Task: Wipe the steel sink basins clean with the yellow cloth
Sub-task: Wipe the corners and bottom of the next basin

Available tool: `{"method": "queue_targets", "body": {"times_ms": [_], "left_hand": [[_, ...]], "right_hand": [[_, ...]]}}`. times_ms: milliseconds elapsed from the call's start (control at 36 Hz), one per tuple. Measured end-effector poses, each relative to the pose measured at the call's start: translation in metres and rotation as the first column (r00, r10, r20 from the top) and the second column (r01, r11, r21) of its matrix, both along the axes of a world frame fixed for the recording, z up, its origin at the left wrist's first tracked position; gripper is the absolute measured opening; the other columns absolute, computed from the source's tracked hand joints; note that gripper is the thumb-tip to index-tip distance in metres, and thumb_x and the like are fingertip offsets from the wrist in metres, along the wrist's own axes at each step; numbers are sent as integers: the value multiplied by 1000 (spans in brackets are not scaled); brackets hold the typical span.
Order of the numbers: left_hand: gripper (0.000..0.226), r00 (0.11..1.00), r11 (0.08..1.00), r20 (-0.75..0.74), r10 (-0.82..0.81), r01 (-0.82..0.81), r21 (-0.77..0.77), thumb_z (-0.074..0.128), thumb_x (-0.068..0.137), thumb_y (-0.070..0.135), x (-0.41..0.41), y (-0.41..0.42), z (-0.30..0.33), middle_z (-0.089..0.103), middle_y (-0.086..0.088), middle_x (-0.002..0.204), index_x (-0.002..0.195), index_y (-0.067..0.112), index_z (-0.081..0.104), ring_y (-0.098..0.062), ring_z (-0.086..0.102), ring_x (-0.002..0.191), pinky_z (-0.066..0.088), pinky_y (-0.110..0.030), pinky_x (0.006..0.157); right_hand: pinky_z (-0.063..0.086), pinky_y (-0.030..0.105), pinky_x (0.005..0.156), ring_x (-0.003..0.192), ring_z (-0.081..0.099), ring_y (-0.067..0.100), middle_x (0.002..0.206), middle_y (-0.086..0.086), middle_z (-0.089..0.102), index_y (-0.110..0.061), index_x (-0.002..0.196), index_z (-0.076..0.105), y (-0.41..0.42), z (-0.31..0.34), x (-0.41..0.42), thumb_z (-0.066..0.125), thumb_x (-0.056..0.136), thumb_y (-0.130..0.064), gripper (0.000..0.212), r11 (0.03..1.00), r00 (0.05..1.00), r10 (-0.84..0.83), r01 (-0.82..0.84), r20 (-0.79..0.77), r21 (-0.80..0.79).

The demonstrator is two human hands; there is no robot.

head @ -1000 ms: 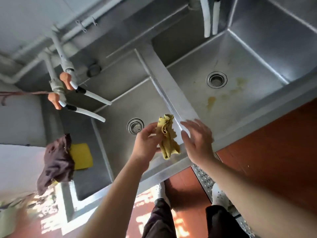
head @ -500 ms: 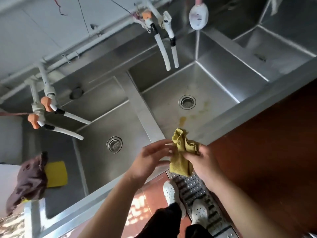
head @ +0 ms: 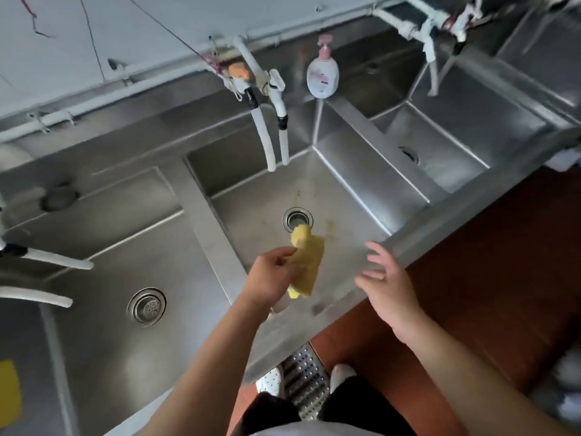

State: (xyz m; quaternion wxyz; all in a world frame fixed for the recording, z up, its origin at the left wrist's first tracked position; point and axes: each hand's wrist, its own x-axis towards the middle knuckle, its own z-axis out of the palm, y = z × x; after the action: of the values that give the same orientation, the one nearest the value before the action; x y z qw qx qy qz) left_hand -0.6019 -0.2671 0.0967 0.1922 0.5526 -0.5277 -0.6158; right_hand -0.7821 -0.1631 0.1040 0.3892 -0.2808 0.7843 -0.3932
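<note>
left hand [head: 273, 276] pinches the bunched yellow cloth [head: 306, 262], hanging over the front of the middle basin [head: 251, 215], seemingly clear of the steel, near its drain [head: 297, 219]. right hand [head: 388, 283] hovers beside it, fingers spread, holding nothing. yellowish stains [head: 331, 227] lie beside the drain.
</note>
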Motion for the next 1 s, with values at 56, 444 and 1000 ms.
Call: {"method": "queue_targets", "body": {"times_ms": [56, 444, 1000], "left_hand": [[35, 1000, 993, 31, -1, -3, 121, 70, 83, 2, -12, -14, -4, 69, -3, 90, 116, 13, 72, -13, 61, 77, 52, -22, 75], [63, 957, 946, -280, 74, 22, 323, 65, 73, -8, -131, -70, -39, 70, -10, 98, 130, 20, 58, -21, 64, 87, 51, -31, 82], [6, 953, 949, 128, 274, -290, 121, 80, 79, 17, -203, -160, -109, 71, 12, 74, 84, 21, 78, 0, 60, 66, 44, -10, 63]], "right_hand": [[50, 32, 95, 121, 52, 9, 139, -11, 46, -37, 141, 45, -5, -8, -13, 69, 83, -11, 68, 956, 947, 291, -292, -138, 15], [49, 21, 89, 103, 60, -2, 111, -23, 65, -43, 128, 54, -122, -76, -139, 75, 74, -57, 60, 750, 742, 649, -661, 167, 23], [46, 41, 96, 109, 60, 23, 116, -1, 68, -27, 117, 66, -293, -98, -238, 71, 83, -28, 35, 493, 442, 838, -864, -321, 98]]}}
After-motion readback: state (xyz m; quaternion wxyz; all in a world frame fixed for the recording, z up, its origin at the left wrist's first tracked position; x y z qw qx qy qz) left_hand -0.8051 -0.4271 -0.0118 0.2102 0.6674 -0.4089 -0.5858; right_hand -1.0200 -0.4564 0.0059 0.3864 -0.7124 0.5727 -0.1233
